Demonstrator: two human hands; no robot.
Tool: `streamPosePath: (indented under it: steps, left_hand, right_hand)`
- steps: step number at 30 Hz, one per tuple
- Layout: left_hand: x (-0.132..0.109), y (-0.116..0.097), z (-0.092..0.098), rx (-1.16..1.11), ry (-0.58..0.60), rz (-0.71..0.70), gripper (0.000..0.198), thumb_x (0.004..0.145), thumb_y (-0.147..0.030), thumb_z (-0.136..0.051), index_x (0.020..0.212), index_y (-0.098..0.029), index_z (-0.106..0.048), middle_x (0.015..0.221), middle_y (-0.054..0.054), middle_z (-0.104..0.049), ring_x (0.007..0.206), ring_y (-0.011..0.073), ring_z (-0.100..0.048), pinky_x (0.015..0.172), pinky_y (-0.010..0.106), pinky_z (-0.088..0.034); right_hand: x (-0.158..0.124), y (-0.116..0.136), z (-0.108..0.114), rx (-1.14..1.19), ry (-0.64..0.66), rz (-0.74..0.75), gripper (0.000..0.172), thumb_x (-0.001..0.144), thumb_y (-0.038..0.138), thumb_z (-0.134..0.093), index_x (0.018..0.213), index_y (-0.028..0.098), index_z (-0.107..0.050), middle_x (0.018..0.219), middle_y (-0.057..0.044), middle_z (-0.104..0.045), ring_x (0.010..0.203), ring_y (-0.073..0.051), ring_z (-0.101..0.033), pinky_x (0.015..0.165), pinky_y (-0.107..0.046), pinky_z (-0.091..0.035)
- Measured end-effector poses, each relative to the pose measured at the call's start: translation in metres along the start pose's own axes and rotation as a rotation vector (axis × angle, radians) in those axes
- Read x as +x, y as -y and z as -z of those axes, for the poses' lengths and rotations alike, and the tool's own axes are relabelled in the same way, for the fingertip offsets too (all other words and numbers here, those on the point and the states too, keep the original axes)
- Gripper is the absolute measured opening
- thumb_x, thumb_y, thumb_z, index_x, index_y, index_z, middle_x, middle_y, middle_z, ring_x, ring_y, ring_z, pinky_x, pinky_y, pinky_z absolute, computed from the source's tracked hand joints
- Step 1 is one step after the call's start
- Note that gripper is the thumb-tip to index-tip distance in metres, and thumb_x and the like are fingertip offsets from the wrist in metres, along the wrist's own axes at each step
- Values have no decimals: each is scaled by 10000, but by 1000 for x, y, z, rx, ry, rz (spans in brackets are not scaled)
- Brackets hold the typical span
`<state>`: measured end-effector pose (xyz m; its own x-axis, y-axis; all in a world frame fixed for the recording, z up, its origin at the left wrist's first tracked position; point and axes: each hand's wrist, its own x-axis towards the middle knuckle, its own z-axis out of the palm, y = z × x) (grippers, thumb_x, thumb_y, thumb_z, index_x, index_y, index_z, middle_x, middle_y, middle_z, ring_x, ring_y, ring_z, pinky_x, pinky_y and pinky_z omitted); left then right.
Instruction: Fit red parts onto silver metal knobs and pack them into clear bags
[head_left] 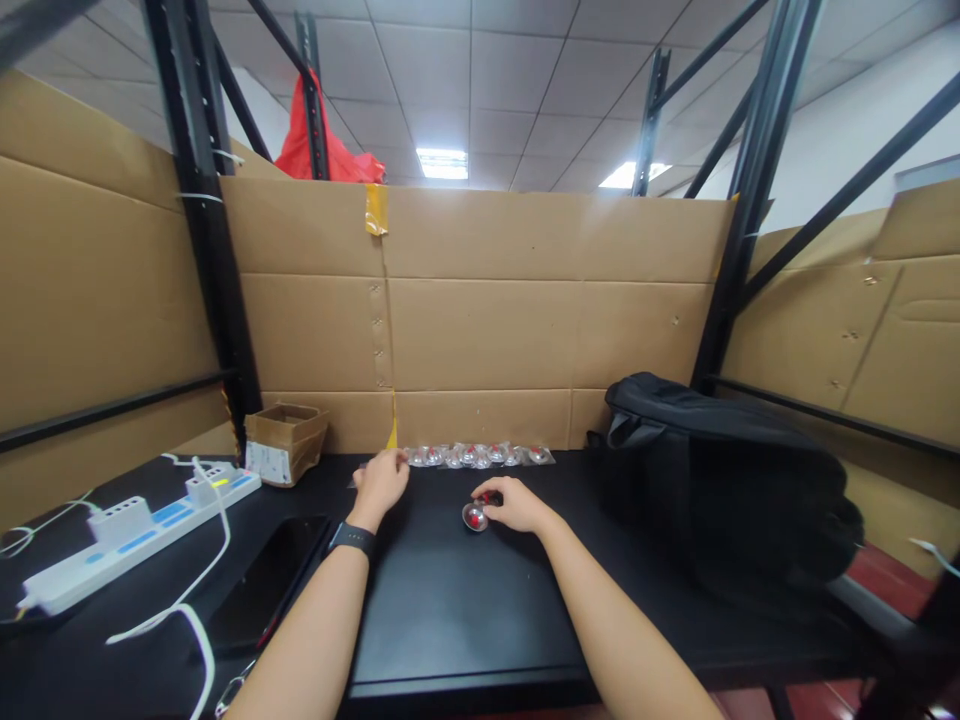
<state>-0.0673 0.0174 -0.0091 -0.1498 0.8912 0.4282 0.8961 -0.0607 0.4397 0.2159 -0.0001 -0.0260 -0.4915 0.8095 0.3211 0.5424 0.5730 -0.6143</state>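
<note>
My right hand (pixel 514 503) is over the black tabletop with its fingers curled in a pinch. At its fingertips is a small round, shiny silver piece with a red centre (pixel 475 517); a second red bit shows under the index finger, mostly covered. My left hand (pixel 381 487), with a dark watch on the wrist, is farther left, its fingers bent together near the left end of a row of clear-wrapped pieces (pixel 480 456). Whatever lies in its fingers is hidden. Several wrapped pieces in that row also have red centres.
A black bag (pixel 720 480) stands at the right. To the left are a small open cardboard box (pixel 287 440), a white power strip (pixel 142 540) with cables, and a dark phone-like slab (pixel 270 580). Cardboard panels (pixel 480 330) and black rack posts surround the tabletop (pixel 465 610).
</note>
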Motion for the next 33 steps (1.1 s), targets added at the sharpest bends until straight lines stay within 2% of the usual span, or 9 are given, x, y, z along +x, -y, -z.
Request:
streamPosePath:
  steps: [5, 9, 12, 17, 20, 23, 28, 30, 33]
  left_hand:
    - [-25, -47, -4, -196, 256, -444, 266, 900, -373, -523, 1054, -267, -711, 1037, 45, -734, 1051, 238, -621, 961, 366, -406]
    - [-44, -72, -15, -275, 370, -614, 256, 845, -408, -616, 1041, -274, -713, 1009, 20, -733, 999, 218, -625, 944, 326, -419]
    - [-48, -75, -24, -288, 367, -585, 230, 825, -343, -634, 1034, -269, -695, 1027, 17, -730, 992, 211, -636, 927, 312, -430]
    - [-42, -66, -34, -322, 379, -470, 252, 865, -287, -568, 1101, -258, -653, 1009, 21, -748, 986, 200, -673, 887, 289, -455]
    - [-37, -61, -35, -330, 371, -400, 249, 907, -277, -497, 1104, -254, -647, 982, 15, -757, 969, 192, -687, 861, 282, -466]
    - [-34, -59, -33, -325, 330, -347, 258, 922, -265, -464, 1079, -251, -668, 968, 15, -761, 963, 189, -694, 852, 281, -473]
    - [-34, -61, -29, -443, 352, -379, 211, 883, -313, -552, 930, -237, -743, 925, 26, -775, 902, 203, -710, 845, 286, -505]
    - [-35, -63, -30, -596, 364, -402, 245, 875, -364, -587, 982, -218, -752, 1001, 52, -772, 935, 214, -711, 872, 297, -520]
    - [-34, -65, -35, -800, 343, -391, 322, 852, -401, -641, 1061, -177, -741, 1093, 96, -753, 999, 236, -704, 918, 325, -527]
  right_hand:
    - [0, -1, 3, 8, -49, 24, 292, 770, 99, -603, 988, 204, -767, 809, -24, -755, 732, -167, -684, 767, -277, -512]
    - [1, -1, 7, 40, -58, 7, 233, 766, 84, -594, 886, 187, -765, 690, -6, -724, 632, -151, -658, 673, -250, -500]
    - [3, -2, 10, 54, -87, -32, 229, 756, 71, -580, 854, 177, -758, 675, -6, -720, 612, -144, -649, 650, -242, -496]
    - [2, -6, 10, -38, -73, 33, 310, 694, 154, -741, 995, 222, -768, 874, -16, -756, 771, -170, -655, 727, -261, -492]
    - [1, -8, 7, -42, -29, 38, 153, 737, 171, -733, 872, 214, -789, 774, -13, -739, 721, -164, -647, 726, -270, -487]
    - [3, -11, 7, 8, -70, 27, 96, 767, 163, -717, 818, 202, -787, 737, -18, -722, 674, -155, -641, 708, -271, -494]
    - [9, -10, 10, 224, -337, 37, 85, 730, 247, -790, 794, 191, -792, 971, -75, -727, 901, -199, -674, 833, -317, -519]
    - [9, -7, 9, 369, -341, 41, 175, 698, 324, -825, 802, 186, -797, 1036, -89, -714, 930, -211, -679, 851, -337, -530]
    - [9, 1, 3, 567, -258, 44, 290, 655, 414, -850, 826, 184, -801, 1047, -94, -722, 904, -221, -697, 866, -368, -545]
